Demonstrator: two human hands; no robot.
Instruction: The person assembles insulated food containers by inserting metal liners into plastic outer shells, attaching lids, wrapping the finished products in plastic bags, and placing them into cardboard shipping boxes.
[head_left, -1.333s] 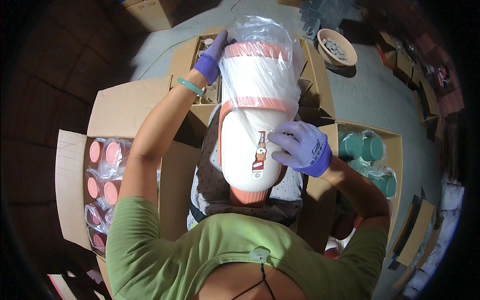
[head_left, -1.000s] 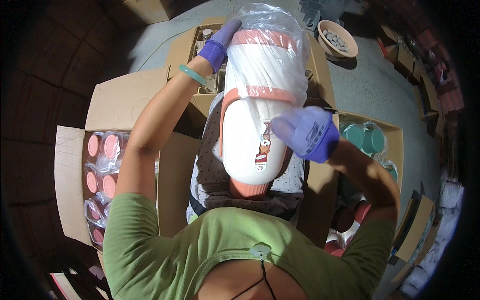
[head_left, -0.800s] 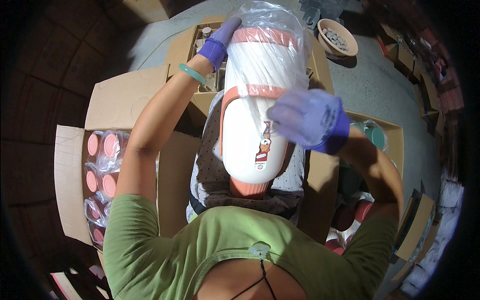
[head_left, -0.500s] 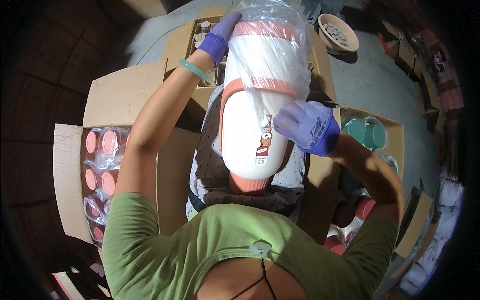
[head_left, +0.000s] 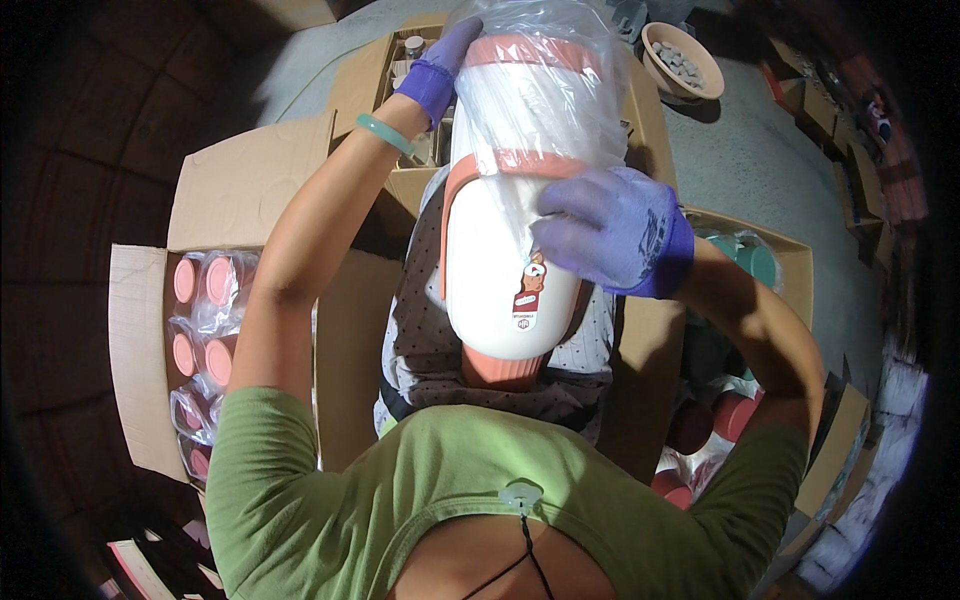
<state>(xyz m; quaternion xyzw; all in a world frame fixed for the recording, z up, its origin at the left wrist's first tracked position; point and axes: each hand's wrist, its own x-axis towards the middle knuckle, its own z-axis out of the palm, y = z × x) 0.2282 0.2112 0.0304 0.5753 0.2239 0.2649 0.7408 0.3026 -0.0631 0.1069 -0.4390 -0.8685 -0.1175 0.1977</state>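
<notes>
A big white thermos jug (head_left: 498, 270) with coral trim and a coral handle lies along my lap, its ribbed coral end (head_left: 503, 367) toward me. A clear plastic bag (head_left: 535, 110) covers its far half, and one loose tip hangs over the white front. My left hand (head_left: 455, 62), in a purple glove, grips the far left side of the bagged jug; its fingertips are partly hidden by plastic. Over the jug's right side, next to the bag's loose edge, is my gloved right hand (head_left: 620, 230). Its fingers are bent and blurred, and their hold is unclear.
To the left, an open carton (head_left: 142, 350) holds several pink-lidded containers in plastic. Another carton (head_left: 790, 235) at right contains green and red ones. Beyond the jug stands a carton (head_left: 355, 100) with bottles. A tan basin (head_left: 712, 75) of small grey pieces sits at far right.
My right hand has shifted slightly right and up, turning at the jug's right side. My left hand stays on the far side, and the jug has barely moved.
</notes>
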